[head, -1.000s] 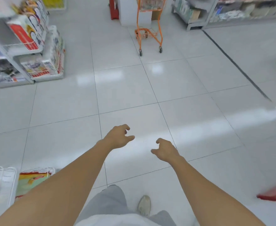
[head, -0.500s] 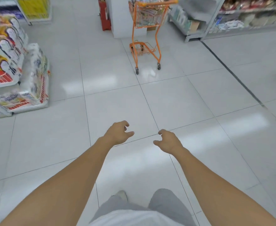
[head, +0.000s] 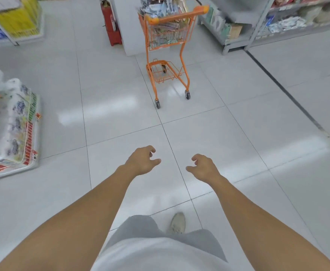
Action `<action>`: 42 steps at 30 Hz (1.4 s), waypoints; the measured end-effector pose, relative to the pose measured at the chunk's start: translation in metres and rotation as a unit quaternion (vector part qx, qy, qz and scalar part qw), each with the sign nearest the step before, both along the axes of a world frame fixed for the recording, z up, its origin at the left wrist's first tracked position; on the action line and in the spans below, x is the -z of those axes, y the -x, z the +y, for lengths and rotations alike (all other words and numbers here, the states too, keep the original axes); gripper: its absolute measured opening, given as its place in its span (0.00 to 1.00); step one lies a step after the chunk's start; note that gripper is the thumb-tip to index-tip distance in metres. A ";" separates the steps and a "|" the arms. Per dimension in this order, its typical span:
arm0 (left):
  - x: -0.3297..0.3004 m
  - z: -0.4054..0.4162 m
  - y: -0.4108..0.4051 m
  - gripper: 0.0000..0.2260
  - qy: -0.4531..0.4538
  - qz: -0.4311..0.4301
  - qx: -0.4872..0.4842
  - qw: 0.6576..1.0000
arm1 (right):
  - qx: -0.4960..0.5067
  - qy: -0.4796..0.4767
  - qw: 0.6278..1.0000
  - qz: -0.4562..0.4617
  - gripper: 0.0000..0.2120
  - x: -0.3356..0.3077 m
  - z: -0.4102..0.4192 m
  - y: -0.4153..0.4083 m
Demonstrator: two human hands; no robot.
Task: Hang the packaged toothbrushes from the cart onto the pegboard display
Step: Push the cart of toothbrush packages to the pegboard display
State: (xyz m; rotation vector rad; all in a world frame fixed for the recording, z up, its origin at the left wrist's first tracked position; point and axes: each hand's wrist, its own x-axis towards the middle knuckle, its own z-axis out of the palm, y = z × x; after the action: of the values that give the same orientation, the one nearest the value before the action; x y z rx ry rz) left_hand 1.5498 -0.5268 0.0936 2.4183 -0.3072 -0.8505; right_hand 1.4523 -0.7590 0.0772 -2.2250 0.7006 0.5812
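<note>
An orange shopping cart (head: pixel 185 55) stands on the white tiled floor ahead, a few tiles away. Its upper basket holds several packaged goods (head: pixel 161 8), too blurred to identify one by one. My left hand (head: pixel 141 160) and my right hand (head: pixel 203 167) are stretched out in front of me above the floor, well short of the cart. Both have loosely curled fingers and hold nothing. No pegboard display is visible.
A low shelf with wrapped paper-roll packs (head: pixel 15 122) sits at the left. A red fire extinguisher (head: pixel 110 22) leans by a white pillar (head: pixel 127 26) behind the cart. Grey shelving (head: pixel 236 36) with goods lines the right back. A dark floor strip (head: pixel 289 94) runs diagonally at the right.
The view has advanced toward the cart, which now looks larger and nearer. My hands stay out in front, still holding nothing.
</note>
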 end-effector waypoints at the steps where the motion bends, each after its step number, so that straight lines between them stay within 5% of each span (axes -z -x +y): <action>1: -0.004 -0.008 -0.027 0.21 0.009 -0.004 -0.008 1.000 | -0.007 0.002 1.000 0.001 0.26 -0.003 -0.011 -0.029; 14: 0.029 -0.109 -0.388 0.20 0.036 0.012 -0.040 0.998 | -0.024 0.041 0.999 0.017 0.25 -0.005 -0.121 -0.396; 25: 0.003 -0.279 -0.628 0.19 0.063 -0.019 -0.035 0.997 | -0.048 0.042 0.997 -0.051 0.26 -0.015 -0.274 -0.641; 28: -0.020 -0.321 -0.673 0.19 0.087 -0.108 -0.057 0.989 | -0.065 0.063 0.984 -0.156 0.27 -0.036 -0.311 -0.705; 32: -0.053 -0.366 -0.747 0.25 0.037 -0.312 -0.041 0.949 | -0.133 0.180 0.921 -0.318 0.34 -0.071 -0.352 -0.807; 36: -0.030 -0.377 -0.826 0.30 -0.135 -0.223 0.033 0.965 | -0.292 0.280 0.891 -0.204 0.45 -0.058 -0.383 -0.912; 39: 0.004 -0.370 -0.862 0.22 -0.178 -0.102 0.069 0.976 | -0.357 0.291 0.887 -0.032 0.36 -0.029 -0.401 -0.955; 42: 0.019 -0.363 -0.873 0.26 -0.193 -0.119 0.096 0.969 | -0.415 0.301 0.858 -0.034 0.27 -0.006 -0.406 -0.969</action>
State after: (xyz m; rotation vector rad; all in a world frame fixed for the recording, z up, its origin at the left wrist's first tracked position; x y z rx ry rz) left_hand 2.4225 -0.8896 0.0747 2.9001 -0.5143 -0.7572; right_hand 2.4214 -1.1651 0.0836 -3.1164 -0.2228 0.7457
